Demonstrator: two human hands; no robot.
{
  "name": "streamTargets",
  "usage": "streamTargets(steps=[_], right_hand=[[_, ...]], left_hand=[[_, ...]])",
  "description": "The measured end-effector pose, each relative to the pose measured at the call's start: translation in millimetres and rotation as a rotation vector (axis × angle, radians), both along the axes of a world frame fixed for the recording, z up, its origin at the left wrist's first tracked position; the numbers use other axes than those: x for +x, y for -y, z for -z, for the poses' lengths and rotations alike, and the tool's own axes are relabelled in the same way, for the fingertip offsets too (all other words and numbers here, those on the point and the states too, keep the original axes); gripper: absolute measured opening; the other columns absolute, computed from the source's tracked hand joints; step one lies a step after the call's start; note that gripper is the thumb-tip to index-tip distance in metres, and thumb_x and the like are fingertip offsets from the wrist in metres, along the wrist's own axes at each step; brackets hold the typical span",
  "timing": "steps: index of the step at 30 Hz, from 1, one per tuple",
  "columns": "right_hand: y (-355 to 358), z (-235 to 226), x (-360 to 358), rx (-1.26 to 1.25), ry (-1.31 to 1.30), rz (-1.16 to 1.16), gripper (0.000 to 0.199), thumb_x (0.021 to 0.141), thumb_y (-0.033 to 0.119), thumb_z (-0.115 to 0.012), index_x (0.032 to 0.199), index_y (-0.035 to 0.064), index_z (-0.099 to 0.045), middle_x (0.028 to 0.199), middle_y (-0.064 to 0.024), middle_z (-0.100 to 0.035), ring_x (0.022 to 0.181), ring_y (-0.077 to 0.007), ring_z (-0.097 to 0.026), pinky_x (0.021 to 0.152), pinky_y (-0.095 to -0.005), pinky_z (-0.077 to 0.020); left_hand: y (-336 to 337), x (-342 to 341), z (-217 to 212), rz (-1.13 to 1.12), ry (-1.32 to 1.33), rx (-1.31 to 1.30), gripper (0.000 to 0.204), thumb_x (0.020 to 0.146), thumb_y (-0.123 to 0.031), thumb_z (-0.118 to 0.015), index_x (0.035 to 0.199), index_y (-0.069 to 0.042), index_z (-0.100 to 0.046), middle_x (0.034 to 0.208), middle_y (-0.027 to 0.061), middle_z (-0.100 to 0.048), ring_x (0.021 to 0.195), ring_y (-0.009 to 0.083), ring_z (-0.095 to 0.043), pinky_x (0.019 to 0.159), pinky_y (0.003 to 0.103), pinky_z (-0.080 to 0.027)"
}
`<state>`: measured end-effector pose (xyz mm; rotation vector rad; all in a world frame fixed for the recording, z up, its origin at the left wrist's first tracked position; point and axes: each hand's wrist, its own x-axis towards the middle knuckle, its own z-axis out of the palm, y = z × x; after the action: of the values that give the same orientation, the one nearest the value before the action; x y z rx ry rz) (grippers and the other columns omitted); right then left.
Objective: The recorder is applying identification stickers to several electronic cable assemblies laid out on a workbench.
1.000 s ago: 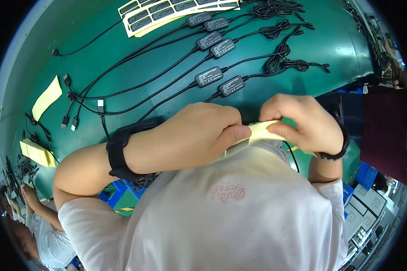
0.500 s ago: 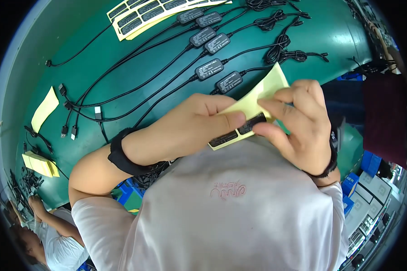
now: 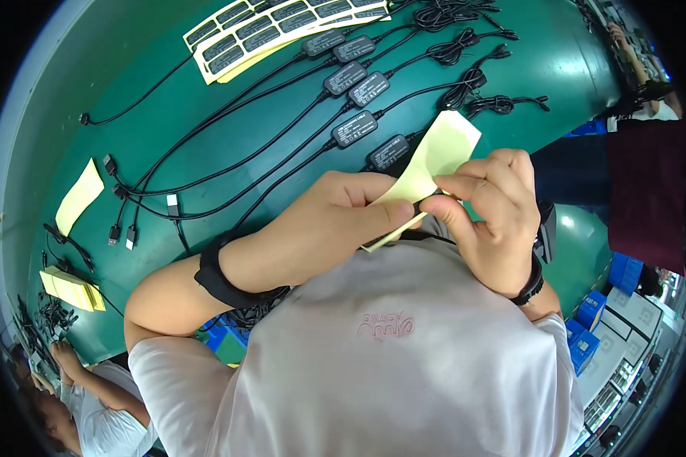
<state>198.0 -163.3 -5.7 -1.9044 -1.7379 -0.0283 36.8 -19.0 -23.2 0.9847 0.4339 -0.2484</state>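
Your left hand (image 3: 351,215) grips the sheet (image 3: 444,146), right hand (image 3: 497,209) pinches, seemingly, its 4 o'clock edge; tugging could crease it.

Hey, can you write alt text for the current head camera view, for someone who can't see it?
A person's left hand grips a curved yellow strip, with the right hand close at its edge. Beyond them, black cables with small flat boxes and yellow-backed label sheets lie on a green table.
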Motion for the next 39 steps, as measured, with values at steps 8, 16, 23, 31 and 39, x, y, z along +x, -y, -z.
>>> streamTargets(steps=[8,16,23,31,39], right_hand=[[-7.1,-0.4,0.7,0.281,0.372,-0.261,0.032,0.058,0.017,-0.075,0.085,0.0004,-0.069,0.087,-0.0074,-0.065,0.079,-0.0226,-0.056,0.073,-0.0376,-0.0395],[4.6,1.2,4.5,0.163,0.18,-0.242,0.034,0.056,0.014,-0.073,0.087,0.0017,-0.069,0.09,-0.0078,-0.061,0.085,-0.0263,-0.052,0.068,-0.0358,-0.0426],[14.9,-27.0,18.4,0.06,-0.001,-0.432,0.028,0.062,0.019,-0.082,0.086,0.0096,-0.07,0.093,-0.0053,-0.062,0.089,-0.0273,-0.052,0.073,-0.0357,-0.0421],[3.0,4.6,43.8,0.026,-1.461,-0.048,0.018,0.089,0.013,-0.068,0.097,-0.0012,-0.062,0.095,-0.0109,-0.063,0.077,-0.016,-0.06,0.068,-0.0286,-0.049],[-10.0,38.4,28.1,-0.411,-1.479,0.213,0.018,0.092,0.017,-0.067,0.084,0.0027,-0.06,0.059,0.0028,-0.047,0.048,-0.0043,-0.039,0.041,-0.0202,-0.028]], left_hand=[[2.4,2.4,-0.4,-0.169,-0.026,-0.248,0.035,0.101,-0.032,-0.054,0.109,0.001,-0.065,0.096,0.0053,-0.068,0.084,0.0084,-0.063,0.073,0.023,-0.051],[5.0,-0.7,4.2,-0.056,-0.025,-0.034,0.036,0.103,-0.032,-0.052,0.111,0.001,-0.064,0.096,0.0038,-0.069,0.083,0.0068,-0.063,0.073,0.022,-0.051],[-0.7,1.3,-4.8,0.09,-0.042,0.249,0.031,0.101,-0.032,-0.055,0.094,-0.003,-0.066,0.089,0.0001,-0.067,0.074,0.0048,-0.059,0.064,0.024,-0.048],[20.7,-43.1,-49.1,0.697,0.39,1.54,0.023,0.08,-0.015,-0.06,0.096,0.002,-0.062,0.116,0.0224,-0.064,0.101,0.0331,-0.062,0.085,0.041,-0.051],[28.8,-43.9,-15.4,0.622,0.479,1.683,0.024,0.079,-0.012,-0.059,0.095,0.006,-0.062,0.123,0.028,-0.061,0.119,0.0385,-0.057,0.102,0.045,-0.045]])
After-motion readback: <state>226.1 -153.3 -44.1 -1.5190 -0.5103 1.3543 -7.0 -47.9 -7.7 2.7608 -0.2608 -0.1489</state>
